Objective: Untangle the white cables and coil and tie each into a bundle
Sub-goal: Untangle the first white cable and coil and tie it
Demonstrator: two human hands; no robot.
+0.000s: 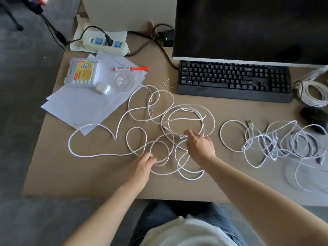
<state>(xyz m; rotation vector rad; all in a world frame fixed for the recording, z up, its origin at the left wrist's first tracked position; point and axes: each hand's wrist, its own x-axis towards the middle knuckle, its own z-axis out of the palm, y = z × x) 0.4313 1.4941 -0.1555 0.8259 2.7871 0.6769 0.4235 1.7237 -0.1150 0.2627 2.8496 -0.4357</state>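
Note:
A long white cable (85, 155) sprawls in many loose loops over the middle of the brown desk (88, 178). My left hand (142, 166) pinches a strand of it near the front. My right hand (198, 144) grips the cable's plug end in the middle of the loops. A second tangle of thinner white cables (271, 142) lies to the right, with a USB plug (249, 122) sticking out at its top. A coiled white cable bundle (314, 93) rests at the far right beside the keyboard.
A black keyboard (234, 80) and monitor (248, 27) stand behind the cables. A black mouse (314, 119) lies at the right. Papers (79, 107), a box of markers (83, 73), a red marker (131, 68), a white earbud case (103, 88) and a power strip (106, 44) fill the back left.

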